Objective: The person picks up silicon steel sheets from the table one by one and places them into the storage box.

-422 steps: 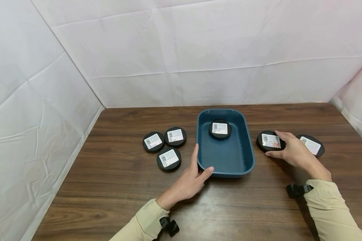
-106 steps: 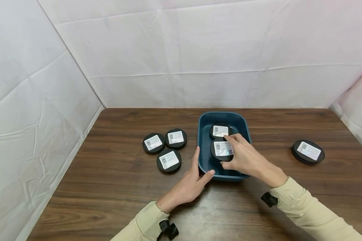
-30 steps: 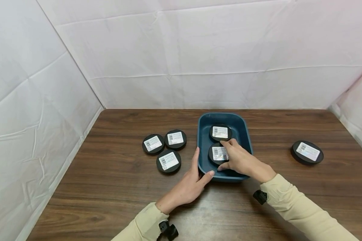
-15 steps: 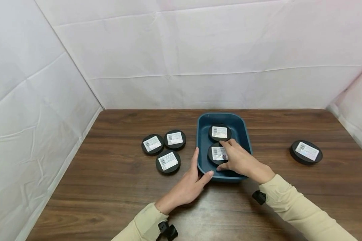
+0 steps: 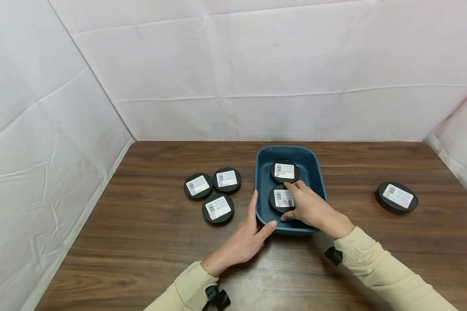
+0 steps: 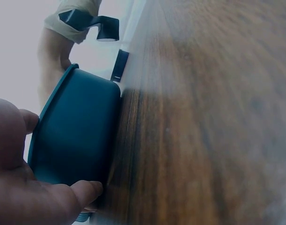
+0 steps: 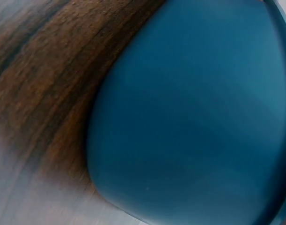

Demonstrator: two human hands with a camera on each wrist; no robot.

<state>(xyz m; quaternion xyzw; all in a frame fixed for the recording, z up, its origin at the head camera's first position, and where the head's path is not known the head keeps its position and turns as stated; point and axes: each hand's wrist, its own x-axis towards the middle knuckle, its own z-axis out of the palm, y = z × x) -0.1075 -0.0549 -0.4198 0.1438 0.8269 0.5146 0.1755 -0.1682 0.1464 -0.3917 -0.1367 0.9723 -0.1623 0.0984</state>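
Note:
A blue plastic bin stands mid-table. My left hand grips its near left corner, the thumb at the front rim and the fingers along the left side; the left wrist view shows that grip against the bin's outer wall. Inside the bin, my right hand holds a flat round black container with a white barcode label, fingertips at its far edge and thumb at its near edge. Right behind it in the bin lies a matching container. The right wrist view is filled mostly by the bin's wall.
Three more labelled round containers lie grouped on the wooden table left of the bin. One single container lies far right. White sheeting stands behind the table and on both sides.
Earlier my right hand took a round container from the right side and brought it into the bin, lowering it behind the near wall. Over the last second, hands and containers barely move.

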